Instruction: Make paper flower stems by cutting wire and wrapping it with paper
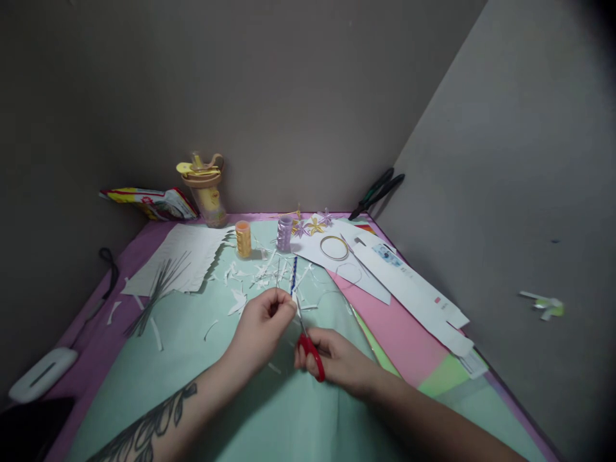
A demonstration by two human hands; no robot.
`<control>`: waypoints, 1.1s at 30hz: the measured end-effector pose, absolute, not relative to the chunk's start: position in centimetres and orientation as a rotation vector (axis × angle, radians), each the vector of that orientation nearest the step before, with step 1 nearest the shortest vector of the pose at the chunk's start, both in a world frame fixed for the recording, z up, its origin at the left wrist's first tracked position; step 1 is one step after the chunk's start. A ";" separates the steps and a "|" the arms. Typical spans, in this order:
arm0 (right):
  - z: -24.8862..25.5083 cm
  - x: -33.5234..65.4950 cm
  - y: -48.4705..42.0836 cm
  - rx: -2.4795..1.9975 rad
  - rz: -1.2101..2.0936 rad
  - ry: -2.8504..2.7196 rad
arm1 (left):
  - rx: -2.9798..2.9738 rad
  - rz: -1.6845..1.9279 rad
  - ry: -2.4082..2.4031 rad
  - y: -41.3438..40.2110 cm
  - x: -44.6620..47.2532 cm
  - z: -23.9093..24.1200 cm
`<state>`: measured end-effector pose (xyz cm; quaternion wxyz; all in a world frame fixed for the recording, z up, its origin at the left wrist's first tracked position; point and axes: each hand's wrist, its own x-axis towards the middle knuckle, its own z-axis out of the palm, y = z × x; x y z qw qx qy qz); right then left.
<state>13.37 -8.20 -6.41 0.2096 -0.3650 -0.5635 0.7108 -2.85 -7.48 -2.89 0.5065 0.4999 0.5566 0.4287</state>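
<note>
My left hand (262, 327) is closed in a pinch on a thin wire and a small blue-and-white strip (294, 277) that stands up from my fingers. My right hand (337, 360) is closed round red-handled scissors (310, 354), whose blades point up toward the strip. Both hands hover over a pale green paper sheet (202, 385) strewn with white paper scraps (238, 298).
A bundle of thin wires (156, 292) lies on white paper at the left. An orange spool (243, 239), a purple spool (284, 233), a gold ring (334, 248), small paper flowers (312, 224), pliers (378, 192), a bottle (208, 189) and pink paper (399, 327) lie around.
</note>
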 end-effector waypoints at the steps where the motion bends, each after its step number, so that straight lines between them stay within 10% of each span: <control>1: -6.4 13.4 -8.2 -1.017 1.972 -1.570 | 1.204 1.033 1.343 -7.5 -2.9 -2.9; 33: -6.0 13.7 -8.0 -1.034 1.973 -1.527 | 1.187 1.031 1.325 -7.5 -3.1 -3.3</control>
